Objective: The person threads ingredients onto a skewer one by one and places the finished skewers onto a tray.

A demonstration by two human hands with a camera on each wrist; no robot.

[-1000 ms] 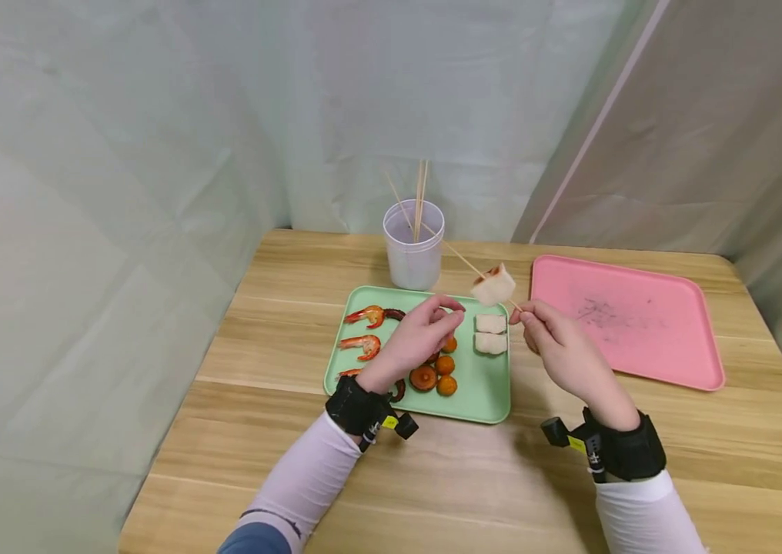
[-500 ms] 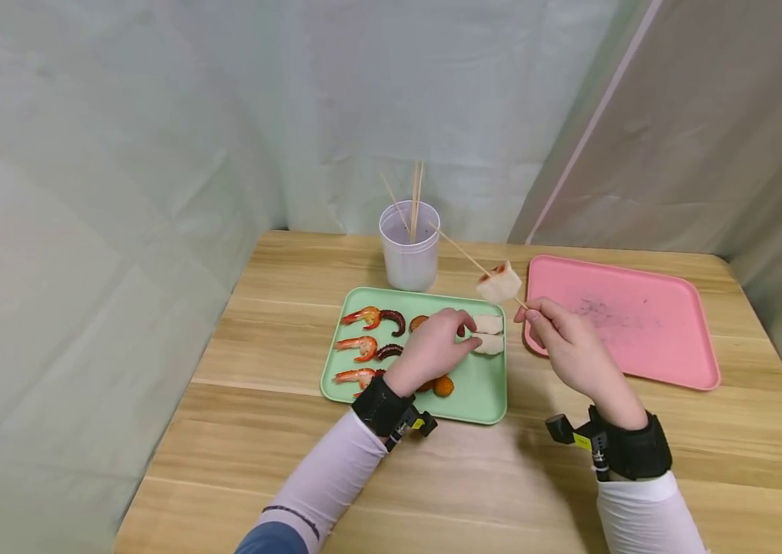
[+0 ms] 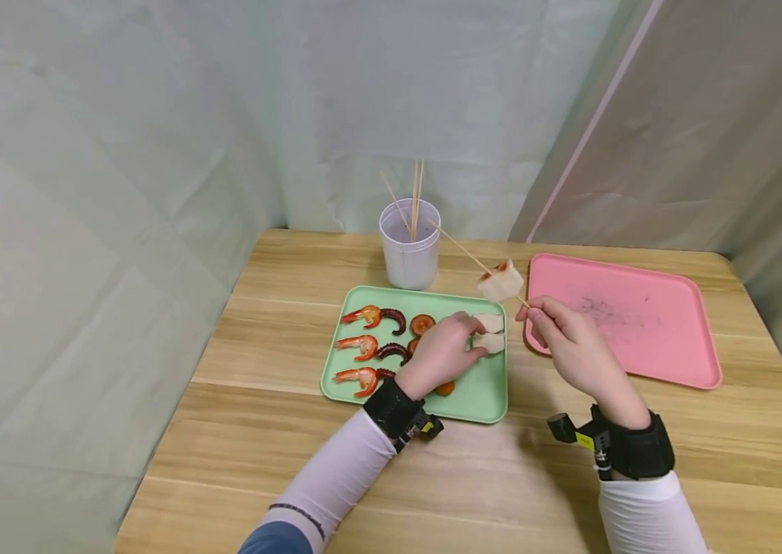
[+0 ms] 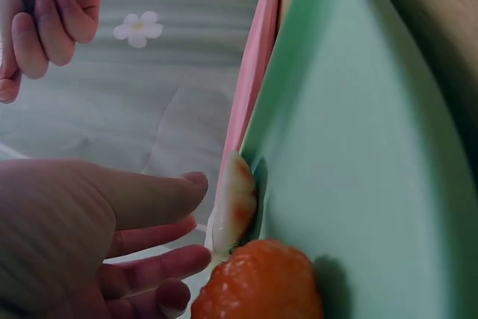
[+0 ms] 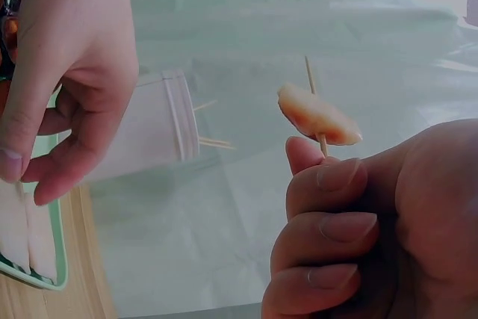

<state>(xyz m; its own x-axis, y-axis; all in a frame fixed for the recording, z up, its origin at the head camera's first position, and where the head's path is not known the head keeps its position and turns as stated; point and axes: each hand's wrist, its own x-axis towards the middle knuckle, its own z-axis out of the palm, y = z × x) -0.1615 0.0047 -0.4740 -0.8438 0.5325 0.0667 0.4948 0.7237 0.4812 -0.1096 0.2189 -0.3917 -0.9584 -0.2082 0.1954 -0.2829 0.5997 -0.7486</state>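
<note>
My right hand (image 3: 574, 342) pinches a thin wooden skewer (image 3: 462, 248) near its lower end. One white, brown-marked food piece (image 3: 500, 283) is threaded on it, clear in the right wrist view too. Over the green tray (image 3: 477, 396), my left hand (image 3: 442, 350) reaches to two white pieces (image 3: 493, 343) lying at the tray's right side. In the left wrist view its thumb and fingers stand apart just beside a white piece (image 4: 237, 199); contact is hard to tell. An orange ball (image 4: 258, 285) sits close by. Other food is partly hidden under the left hand.
Shrimps (image 3: 359, 348), dark curled tentacles (image 3: 393, 352) and round brown slices (image 3: 422, 324) lie on the green tray. A white cup (image 3: 410, 265) with several skewers (image 3: 415, 192) stands behind it. To the right is a pink tray (image 3: 647, 331) with dark marks.
My left hand has moved right across the green tray to the white pieces, uncovering shrimps and tentacles. My right hand, with the skewer, has shifted slightly right.
</note>
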